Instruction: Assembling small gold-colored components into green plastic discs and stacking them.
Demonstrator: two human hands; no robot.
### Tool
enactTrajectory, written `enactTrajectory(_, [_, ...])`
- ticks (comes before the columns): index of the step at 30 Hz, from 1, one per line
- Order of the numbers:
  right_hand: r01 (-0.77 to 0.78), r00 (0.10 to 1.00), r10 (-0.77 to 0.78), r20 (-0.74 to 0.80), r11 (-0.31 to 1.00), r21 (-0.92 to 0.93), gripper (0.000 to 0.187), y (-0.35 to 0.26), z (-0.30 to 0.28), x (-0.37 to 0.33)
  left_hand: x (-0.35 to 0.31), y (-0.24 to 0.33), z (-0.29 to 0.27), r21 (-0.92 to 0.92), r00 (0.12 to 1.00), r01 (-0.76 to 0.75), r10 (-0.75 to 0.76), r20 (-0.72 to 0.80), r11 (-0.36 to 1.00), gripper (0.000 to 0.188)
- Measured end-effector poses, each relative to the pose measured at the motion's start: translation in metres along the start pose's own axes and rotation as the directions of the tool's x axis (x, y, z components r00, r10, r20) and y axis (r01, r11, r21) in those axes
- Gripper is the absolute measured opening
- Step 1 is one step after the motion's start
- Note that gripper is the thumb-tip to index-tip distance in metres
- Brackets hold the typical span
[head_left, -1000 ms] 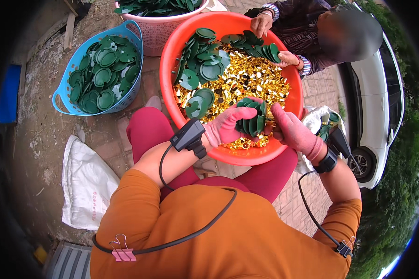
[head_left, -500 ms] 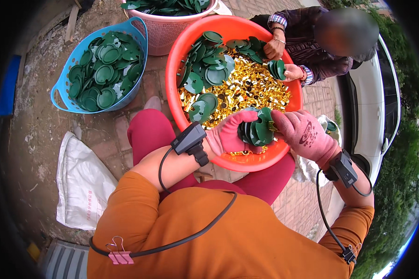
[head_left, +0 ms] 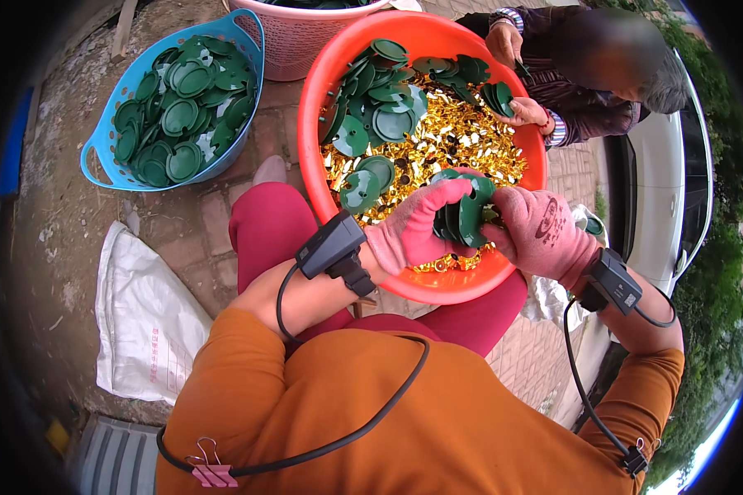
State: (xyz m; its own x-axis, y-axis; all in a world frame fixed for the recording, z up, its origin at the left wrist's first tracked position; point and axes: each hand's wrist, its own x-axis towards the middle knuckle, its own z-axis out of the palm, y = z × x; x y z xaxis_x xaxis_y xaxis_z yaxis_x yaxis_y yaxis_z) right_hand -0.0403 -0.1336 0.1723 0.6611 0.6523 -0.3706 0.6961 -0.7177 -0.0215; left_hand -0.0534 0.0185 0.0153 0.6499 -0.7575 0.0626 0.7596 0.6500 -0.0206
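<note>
Dark green round plastic discs (head_left: pixel 473 216) stand on edge in a small stack between my hands, above the near side of the basin. My left hand (head_left: pixel 417 229), in a pink glove, is curled around the stack from the left, holding it. My right hand (head_left: pixel 541 229), in a pink glove with a dark print on its back, is bunched narrow, its fingertips at the right edge of the stack; whether they pinch anything more I cannot tell. Beyond and below both hands lie shiny gold-coloured small pieces (head_left: pixel 470 147), spread over the round orange-red plastic basin (head_left: pixel 309 132). Two loose green discs (head_left: pixel 363 183) rest on them just ahead-left of my left hand, and a larger green heap (head_left: pixel 384 107) lies farther on. Ahead of my right hand, across the basin, a co-worker's hand (head_left: pixel 527 111) holds a fan of green discs (head_left: pixel 497 97). Well left of my left hand stands a light-blue plastic basket with handles (head_left: pixel 254 115), filled with more discs, and nearer me on that side lies a white woven sack (head_left: pixel 140 322).
</note>
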Motion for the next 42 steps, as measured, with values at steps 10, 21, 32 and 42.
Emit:
enactTrajectory(10, [-0.319, 0.860, 0.454, -0.235, 0.836, 0.447, 0.026, -0.029, 0.044, -0.011, 0.006, -0.008, 0.002, 0.337, 0.938, -0.310, 0.344, -0.043, 0.889, 0.044])
enactTrajectory(21, [-0.112, 0.619, 0.739, 0.267, -0.253, 0.961, 0.020, -0.041, 0.085, -0.016, 0.013, -0.013, -0.007, 0.895, 0.790, -0.438, 0.515, 0.334, 0.090, 0.055])
enactTrajectory(32, [-0.084, 0.584, 0.568, 0.580, -0.668, 0.740, 0.028, -0.031, 0.101, -0.059, 0.019, -0.026, -0.007, 0.754, 0.966, -0.024, 0.211, -0.152, 0.656, 0.055])
enactTrajectory(42, [0.294, 0.311, 0.902, 0.299, -0.391, 0.872, 0.038, 0.011, 0.156, -0.128, 0.020, 0.018, 0.005, 0.376, 0.937, -0.159, 0.259, -0.233, 0.913, 0.046])
